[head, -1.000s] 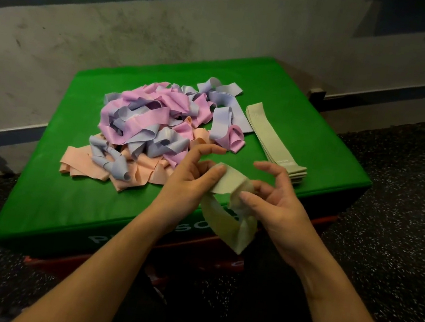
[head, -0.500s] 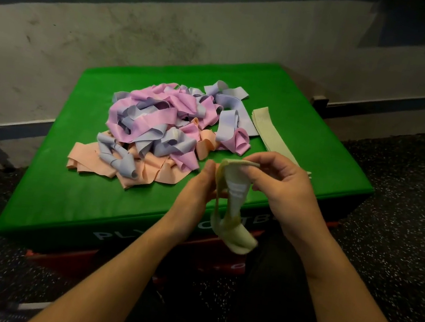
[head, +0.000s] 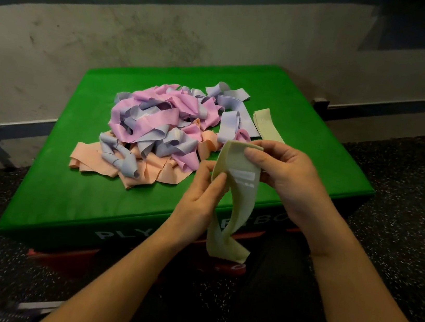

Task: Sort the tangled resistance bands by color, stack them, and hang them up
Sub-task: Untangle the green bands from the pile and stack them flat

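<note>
both hands [head: 243, 184] pinching green band [head: 234, 169]

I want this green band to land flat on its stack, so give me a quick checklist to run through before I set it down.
1. Both hands hold the band: ok. The left hand pinches the pale green band at its left edge, the right hand at the top.
2. Band free of the tangled pile: ok.
3. Band untwisted: not ok, its hanging lower part is twisted.
4. Pale green stack reachable: ok, it lies just beyond the right hand on the green box.
5. Stack edges aligned: cannot tell, the hand hides its near end.
</note>
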Action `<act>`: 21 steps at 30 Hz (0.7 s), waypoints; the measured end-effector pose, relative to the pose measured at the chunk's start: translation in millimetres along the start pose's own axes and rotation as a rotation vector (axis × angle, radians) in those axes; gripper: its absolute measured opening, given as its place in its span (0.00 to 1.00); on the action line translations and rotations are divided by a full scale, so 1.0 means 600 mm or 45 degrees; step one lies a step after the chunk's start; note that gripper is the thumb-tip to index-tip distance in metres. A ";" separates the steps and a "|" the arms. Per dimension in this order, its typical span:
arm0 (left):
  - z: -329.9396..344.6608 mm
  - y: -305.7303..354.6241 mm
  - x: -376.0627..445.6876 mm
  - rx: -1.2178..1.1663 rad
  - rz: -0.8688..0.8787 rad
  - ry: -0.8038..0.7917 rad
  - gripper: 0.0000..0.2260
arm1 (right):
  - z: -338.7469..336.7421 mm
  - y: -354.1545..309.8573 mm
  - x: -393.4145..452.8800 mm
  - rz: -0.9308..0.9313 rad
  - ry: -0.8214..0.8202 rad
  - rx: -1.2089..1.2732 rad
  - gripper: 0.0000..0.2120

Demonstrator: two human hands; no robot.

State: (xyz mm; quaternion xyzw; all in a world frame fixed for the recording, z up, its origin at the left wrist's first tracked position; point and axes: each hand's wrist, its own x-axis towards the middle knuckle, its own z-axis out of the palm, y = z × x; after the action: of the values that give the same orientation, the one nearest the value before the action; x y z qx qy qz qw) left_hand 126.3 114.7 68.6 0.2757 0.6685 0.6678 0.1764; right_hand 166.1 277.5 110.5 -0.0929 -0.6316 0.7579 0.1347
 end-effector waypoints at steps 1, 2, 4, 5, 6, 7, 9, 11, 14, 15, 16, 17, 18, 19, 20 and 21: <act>0.000 0.001 0.002 0.001 -0.005 0.024 0.07 | 0.001 -0.001 -0.002 0.006 -0.029 -0.012 0.03; -0.001 -0.001 0.005 0.013 -0.004 0.054 0.08 | 0.001 -0.001 -0.003 0.017 -0.064 -0.021 0.03; -0.006 -0.002 0.012 0.038 -0.001 0.095 0.09 | -0.002 0.001 -0.003 0.052 -0.154 -0.021 0.05; -0.009 -0.002 0.015 0.031 -0.020 0.100 0.10 | -0.003 0.002 -0.002 0.076 -0.194 -0.020 0.06; -0.012 -0.005 0.017 0.008 -0.049 0.096 0.10 | -0.004 0.003 -0.001 0.095 -0.216 -0.025 0.05; -0.015 -0.006 0.018 -0.012 -0.078 0.092 0.11 | -0.005 0.005 0.001 0.103 -0.216 -0.037 0.05; -0.018 -0.010 0.018 -0.017 -0.120 0.117 0.09 | -0.007 0.010 0.006 0.082 -0.154 -0.093 0.04; -0.016 -0.017 0.018 -0.035 -0.165 0.137 0.09 | -0.005 0.015 0.009 0.040 -0.078 -0.124 0.02; -0.011 -0.027 0.018 -0.140 -0.199 0.064 0.14 | 0.002 0.024 0.013 0.002 0.027 -0.092 0.03; -0.007 -0.028 0.017 -0.144 -0.190 0.030 0.15 | 0.004 0.028 0.015 -0.012 0.067 -0.087 0.03; -0.003 -0.027 0.016 -0.129 -0.178 0.021 0.14 | 0.007 0.031 0.016 -0.026 0.097 -0.073 0.03; 0.001 -0.026 0.015 -0.106 -0.157 0.039 0.11 | 0.010 0.033 0.018 -0.033 0.114 -0.047 0.03; 0.004 -0.026 0.016 -0.082 -0.132 0.072 0.09 | 0.013 0.035 0.019 -0.036 0.116 -0.023 0.03; 0.007 -0.025 0.017 -0.058 -0.102 0.109 0.09 | 0.015 0.036 0.019 -0.040 0.108 -0.013 0.03; 0.008 -0.026 0.019 -0.037 -0.079 0.142 0.10 | 0.016 0.038 0.020 -0.054 0.098 -0.022 0.04; 0.008 -0.026 0.021 -0.037 -0.070 0.155 0.10 | 0.015 0.040 0.021 -0.071 0.095 -0.036 0.04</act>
State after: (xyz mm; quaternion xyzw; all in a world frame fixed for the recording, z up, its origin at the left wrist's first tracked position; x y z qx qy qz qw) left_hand 117.5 126.9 54.5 0.2135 0.6754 0.6881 0.1575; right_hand 149.1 269.1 89.0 -0.1053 -0.6391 0.7408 0.1778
